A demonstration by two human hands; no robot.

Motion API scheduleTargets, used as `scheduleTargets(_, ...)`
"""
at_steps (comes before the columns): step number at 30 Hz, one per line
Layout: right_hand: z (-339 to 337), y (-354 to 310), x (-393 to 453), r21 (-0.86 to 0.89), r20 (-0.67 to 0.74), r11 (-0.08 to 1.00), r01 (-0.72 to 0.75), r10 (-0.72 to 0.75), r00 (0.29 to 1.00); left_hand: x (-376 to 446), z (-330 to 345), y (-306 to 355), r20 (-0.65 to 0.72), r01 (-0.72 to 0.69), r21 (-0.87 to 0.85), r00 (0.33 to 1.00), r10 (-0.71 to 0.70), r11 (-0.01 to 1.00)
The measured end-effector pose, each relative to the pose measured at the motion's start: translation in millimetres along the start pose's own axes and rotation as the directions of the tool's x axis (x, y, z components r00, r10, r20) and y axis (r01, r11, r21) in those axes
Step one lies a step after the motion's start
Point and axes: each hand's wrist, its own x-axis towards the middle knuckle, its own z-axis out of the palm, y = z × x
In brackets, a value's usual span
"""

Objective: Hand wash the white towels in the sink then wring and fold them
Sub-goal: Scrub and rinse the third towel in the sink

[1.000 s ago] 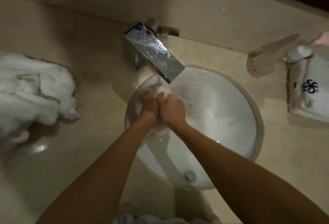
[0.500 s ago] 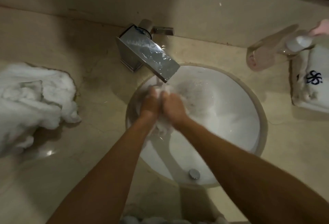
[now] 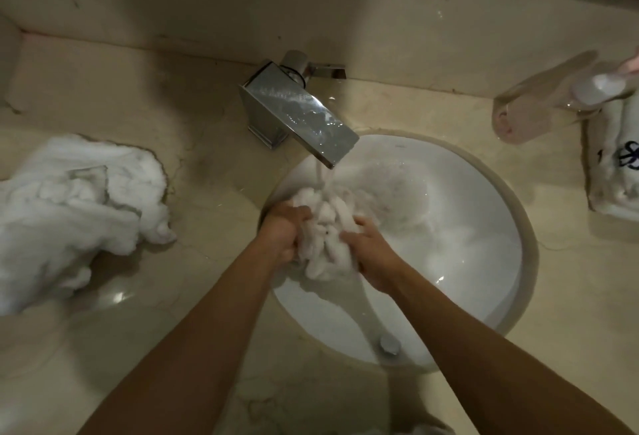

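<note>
White terry cloth, soaked and bunched into a lump, is the small white towel (image 3: 323,230) being worked under the thin stream of water that falls from the flat square chrome tap (image 3: 301,116). It sits at the left side of the round white ceramic sink (image 3: 484,227), just below the spout. The left hand (image 3: 283,227) curls round the bundle's left flank and the right hand (image 3: 366,244) wraps its right flank, both gripping it, fingers sunk into the folds. Foam or cloudy water lies in the basin behind the cloth, and the metal drain plug (image 3: 389,344) stands near the sink's front edge.

On the beige marble table (image 3: 173,331), towards its left edge, a crumpled heap of white towels (image 3: 76,213) lies unfolded; I cannot tell whether it is wet or dry. At the right edge rests a folded white towel with a dark blue emblem (image 3: 619,168), with a clear plastic bottle with a pink cap (image 3: 553,96) lying just beside it at the back.

By my reckoning the job is in its washing or rinsing stage for this one piece. No wringing twist is visible, and nothing in the hands is folded. The heap on the left looks likely to need its turn, so most of the work, wringing and folding included, seems left to do.
</note>
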Motion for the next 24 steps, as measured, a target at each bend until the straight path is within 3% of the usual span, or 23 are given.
scheduleTargets(2, -16.2, 10.7, -5.3, 0.308, 0.081, 0.942, -0.134, 0.114, 0.990, -8.5, -6.0, -5.2, 0.165, 0.150, -0.379, 0.982, -0.093, 0.913)
scheduleTargets(3, -20.7, 12.7, -7.0, 0.421, 0.123, 0.890, -0.174, 0.134, 0.983, -10.6, -5.5, -8.2, 0.245, 0.235, -0.477, 0.961, -0.129, 0.847)
scheduleTargets(4, -21.7, 10.5, -10.7, 0.519, 0.144, 0.838, -0.168, 0.109, 0.984, -12.1, -4.3, -14.6, 0.283, 0.290, -0.523, 0.946, -0.157, 0.801)
scheduleTargets(6, -17.9, -7.2, -16.2, 0.657, 0.145, 0.745, -0.116, 0.026, 0.989, -15.0, 1.1, -25.3, 0.262, 0.309, -0.434, 0.942, -0.209, 0.847)
scheduleTargets(7, -10.6, -18.0, -17.6, 0.645, 0.131, 0.759, -0.092, 0.009, 0.991, -12.7, 5.2, -27.7, 0.219, 0.288, -0.384, 0.951, -0.217, 0.877)
scheduleTargets(9, 10.5, -35.0, -21.5, 0.406, 0.037, 0.914, 0.021, -0.039, 0.999, -6.8, 13.8, -19.2, 0.109, 0.193, -0.315, 0.980, -0.167, 0.929)
scheduleTargets(11, 35.2, -44.5, -25.5, -0.027, -0.120, 0.989, 0.145, -0.147, 0.982, -5.7, 22.8, 5.2, -0.063, 0.095, -0.135, 0.993, -0.104, 0.986)
scheduleTargets(14, 47.8, -47.5, -14.4, -0.486, -0.138, 0.829, 0.277, -0.386, 0.912, -9.8, 33.7, 20.6, -0.041, 0.021, 0.040, 0.999, -0.019, 0.999)
scheduleTargets(16, 38.1, -58.7, 5.0, -0.501, -0.293, 0.839, 0.215, -0.397, 0.870, -19.2, 38.8, 19.4, -0.049, -0.055, 0.215, 0.997, 0.067, 0.975)
scheduleTargets(18, 39.7, -62.2, 15.3, -0.416, -0.284, 0.875, 0.248, -0.384, 0.878, -13.9, 37.0, 17.4, -0.087, -0.093, 0.308, 0.988, 0.125, 0.947)
scheduleTargets(21, 56.6, -53.6, 12.5, -0.508, -0.080, 0.793, 0.338, -0.434, 0.897, 4.6, 29.6, 25.5, -0.107, -0.107, 0.101, 0.987, 0.118, 0.989)
scheduleTargets(22, 54.0, -51.3, 18.8, -0.514, -0.090, 0.783, 0.350, -0.455, 0.886, 3.2, 30.9, 27.0, -0.121, -0.126, 0.083, 0.983, 0.136, 0.989)
scheduleTargets(24, 39.9, -56.1, 39.9, -0.384, -0.252, 0.891, 0.242, -0.354, 0.901, -7.1, 37.5, 27.6, -0.072, -0.191, 0.204, 0.975, 0.209, 0.960)
